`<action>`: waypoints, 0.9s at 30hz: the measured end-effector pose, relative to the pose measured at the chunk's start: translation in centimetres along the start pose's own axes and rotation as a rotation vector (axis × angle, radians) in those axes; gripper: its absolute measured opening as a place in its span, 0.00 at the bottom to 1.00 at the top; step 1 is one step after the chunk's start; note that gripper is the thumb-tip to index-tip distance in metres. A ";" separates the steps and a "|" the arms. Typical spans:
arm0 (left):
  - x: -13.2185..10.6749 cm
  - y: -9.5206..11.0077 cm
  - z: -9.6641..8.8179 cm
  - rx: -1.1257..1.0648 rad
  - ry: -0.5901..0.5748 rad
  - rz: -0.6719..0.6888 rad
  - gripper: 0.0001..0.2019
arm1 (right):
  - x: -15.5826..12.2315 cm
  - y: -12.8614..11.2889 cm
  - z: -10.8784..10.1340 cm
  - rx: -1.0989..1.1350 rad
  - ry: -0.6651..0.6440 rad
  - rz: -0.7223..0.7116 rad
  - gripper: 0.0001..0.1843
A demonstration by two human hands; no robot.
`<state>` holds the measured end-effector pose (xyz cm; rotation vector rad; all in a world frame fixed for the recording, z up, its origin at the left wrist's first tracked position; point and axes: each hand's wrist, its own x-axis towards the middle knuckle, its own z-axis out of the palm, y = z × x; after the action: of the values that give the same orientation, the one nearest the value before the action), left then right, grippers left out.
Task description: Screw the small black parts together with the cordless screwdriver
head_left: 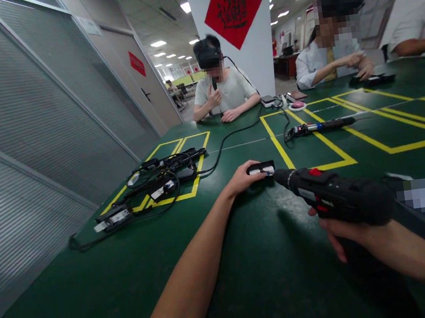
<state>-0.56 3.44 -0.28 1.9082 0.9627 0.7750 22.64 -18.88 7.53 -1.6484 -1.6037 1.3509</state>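
Observation:
My left hand (242,177) reaches across the green table (98,297) and grips a small black block with a white label (261,168), pinning it to the surface. A black electric screwdriver with red trim (333,194) is held in my right hand (340,233), fingers wrapped round its handle from below. The screwdriver's tip meets the block's right end.
A pile of black power adapters and cables (153,184) lies at the left inside yellow tape marks. Another screwdriver (319,126) rests further back. Three people sit at the far side. A glass partition (30,124) runs along the left.

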 end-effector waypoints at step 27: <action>-0.1 0.2 -0.1 0.012 -0.007 -0.019 0.27 | 0.0 0.3 -0.1 0.057 -0.028 0.025 0.23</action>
<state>-0.60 3.35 -0.07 1.9083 0.9825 0.7524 22.85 -18.88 7.32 -1.6275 -1.5502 1.4252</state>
